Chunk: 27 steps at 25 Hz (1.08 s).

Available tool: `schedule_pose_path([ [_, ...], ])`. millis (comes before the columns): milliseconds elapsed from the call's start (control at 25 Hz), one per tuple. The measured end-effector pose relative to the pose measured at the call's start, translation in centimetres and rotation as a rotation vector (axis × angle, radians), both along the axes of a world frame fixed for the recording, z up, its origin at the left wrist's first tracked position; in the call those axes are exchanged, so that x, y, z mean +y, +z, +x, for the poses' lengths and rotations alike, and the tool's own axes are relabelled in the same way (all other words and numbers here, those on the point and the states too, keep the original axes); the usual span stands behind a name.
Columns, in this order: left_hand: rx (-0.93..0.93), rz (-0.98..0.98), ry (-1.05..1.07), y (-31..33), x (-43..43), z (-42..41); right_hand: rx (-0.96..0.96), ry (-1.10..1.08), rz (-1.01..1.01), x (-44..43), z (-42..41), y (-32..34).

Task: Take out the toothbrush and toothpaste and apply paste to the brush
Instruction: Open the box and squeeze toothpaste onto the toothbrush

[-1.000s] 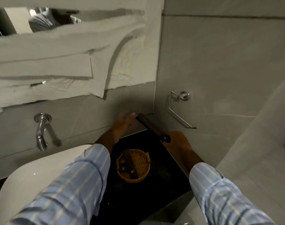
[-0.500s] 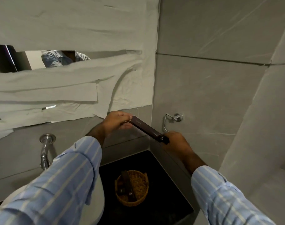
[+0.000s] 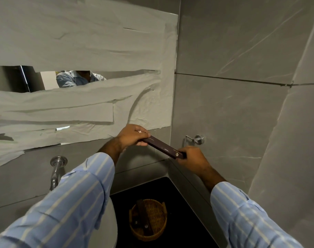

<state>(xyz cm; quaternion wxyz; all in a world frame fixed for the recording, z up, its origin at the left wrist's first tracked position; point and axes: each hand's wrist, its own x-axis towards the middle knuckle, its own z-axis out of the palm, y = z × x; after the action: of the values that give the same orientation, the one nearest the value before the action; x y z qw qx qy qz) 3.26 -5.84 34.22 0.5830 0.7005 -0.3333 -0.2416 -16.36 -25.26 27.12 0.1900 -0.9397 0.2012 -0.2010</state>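
A long, slim dark brown box (image 3: 163,147) with small gold print is held up in front of the wall, tilted down to the right. My left hand (image 3: 132,135) pinches its upper left end. My right hand (image 3: 192,157) grips its lower right end. The box's ends are covered by my fingers, so I cannot tell whether a flap is open. No toothbrush or toothpaste is visible outside the box. Below, a round wicker basket (image 3: 159,233) on the black counter holds other dark slim boxes (image 3: 143,217).
A white basin (image 3: 112,228) sits left of the black counter (image 3: 184,208), under a chrome wall tap (image 3: 57,170). The mirror (image 3: 36,78) is mostly covered with paper. A chrome holder (image 3: 195,139) projects from the right wall behind the box.
Both hands lifted the box from above the basket to chest height, and my left hand closed on its far end. The view tilted upward.
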Motion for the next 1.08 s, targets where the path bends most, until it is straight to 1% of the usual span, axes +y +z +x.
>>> schedule_pose_path([
  [40,0.002,-0.016,0.033,-0.1,-0.1,-0.2,-0.036,-0.063,0.168,0.4,0.4,-0.2],
  [80,0.01,-0.039,0.073,-0.3,-0.1,-0.3,-0.068,-0.12,0.453,1.0,0.8,-0.3],
  [120,0.023,-0.067,0.112,-0.6,-0.2,-0.6,-0.106,-0.127,0.834,1.7,1.3,-0.4],
  [160,0.042,-0.095,0.143,-1.0,-0.2,-0.8,-0.143,-0.077,1.231,2.6,1.8,-0.3],
  [200,0.064,-0.112,0.16,-1.4,-0.3,-1.0,-0.195,-0.022,1.559,3.7,2.3,-0.1],
  [240,0.086,-0.116,0.166,-2.0,-0.3,-1.2,-0.268,0.01,1.788,4.5,2.9,0.1],
  [280,0.111,-0.115,0.16,-2.5,-0.3,-1.5,-0.361,0.029,1.91,5.2,3.6,0.2],
  [320,0.143,-0.118,0.144,-3.0,-0.2,-1.7,-0.463,0.037,1.958,5.9,4.2,0.2],
  [400,0.246,-0.155,0.081,-3.7,0.2,-1.9,-0.616,0.023,1.95,6.6,4.9,0.4],
  [480,0.348,-0.223,0.046,-4.1,0.9,-1.6,-0.633,-0.002,1.904,6.7,5.0,0.7],
  [560,0.392,-0.237,0.121,-4.7,1.4,-1.1,-0.622,-0.01,1.895,6.4,5.0,0.8],
  [600,0.336,-0.207,0.194,-5.1,1.6,-1.0,-0.626,-0.009,1.899,6.3,5.0,0.8],
  [640,0.218,-0.156,0.282,-5.5,1.7,-1.0,-0.627,-0.008,1.903,6.2,5.1,0.7],
  [720,-0.078,-0.055,0.414,-6.6,1.6,-1.1,-0.621,0.007,1.9,6.2,5.4,0.4],
  [760,-0.17,-0.029,0.422,-7.0,1.5,-1.3,-0.616,0.013,1.884,6.3,5.4,0.3],
  [800,-0.181,-0.026,0.399,-7.2,1.4,-1.7,-0.611,0.01,1.851,6.3,5.5,0.2],
  [840,-0.095,-0.054,0.371,-7.5,1.1,-2.1,-0.604,0.0,1.806,6.3,5.6,0.2],
  [960,0.505,-0.318,0.355,-8.1,0.3,-3.4,-0.57,-0.015,1.577,5.9,5.7,0.6],
  [1000,0.655,-0.363,0.376,-8.3,0.0,-3.8,-0.543,-0.011,1.472,5.7,5.6,1.0],
  [1080,0.837,-0.43,0.398,-8.8,-0.6,-4.6,-0.471,0.0,1.273,5.5,5.5,1.9],
])
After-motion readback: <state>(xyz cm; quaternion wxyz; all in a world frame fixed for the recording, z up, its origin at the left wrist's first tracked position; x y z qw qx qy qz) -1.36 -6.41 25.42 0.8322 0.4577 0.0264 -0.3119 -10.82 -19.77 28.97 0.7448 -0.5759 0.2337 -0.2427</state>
